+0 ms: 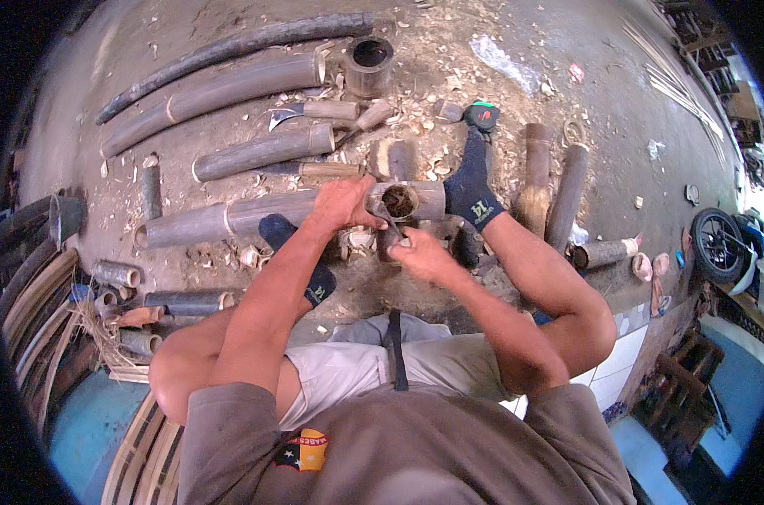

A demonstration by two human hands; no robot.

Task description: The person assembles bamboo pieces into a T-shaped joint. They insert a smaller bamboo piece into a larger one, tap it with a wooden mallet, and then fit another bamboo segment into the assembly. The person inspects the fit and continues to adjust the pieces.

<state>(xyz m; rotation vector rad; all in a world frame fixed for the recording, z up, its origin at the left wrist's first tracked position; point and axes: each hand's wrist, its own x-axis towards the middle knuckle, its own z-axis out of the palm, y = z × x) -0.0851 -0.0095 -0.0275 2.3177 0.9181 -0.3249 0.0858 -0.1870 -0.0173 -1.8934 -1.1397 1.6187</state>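
Note:
A long grey-brown bamboo tube [268, 212] lies crosswise before me, with an opening [400, 200] cut in its upper side toward the right end. Shredded brown fibre shows inside the opening. My left hand [342, 204] is closed over the tube just left of the opening, its thumb beside the blade. A knife [388, 220] is gripped in my right hand [422, 254], its dark blade against the near left edge of the opening; most of the handle is hidden. My right foot in a dark sock [473, 187] presses at the tube's right end; the left sock [315, 282] is near the tube.
Beyond the tube lie a hooked blade [286, 115], a mallet-like wooden piece [377, 114], a shorter bamboo tube [264, 153], an upright bamboo cup [369, 69] and a tape measure [481, 115]. Bamboo chips litter the floor. Bamboo strips [41, 295] are stacked at left; a wheel [718, 244] is at right.

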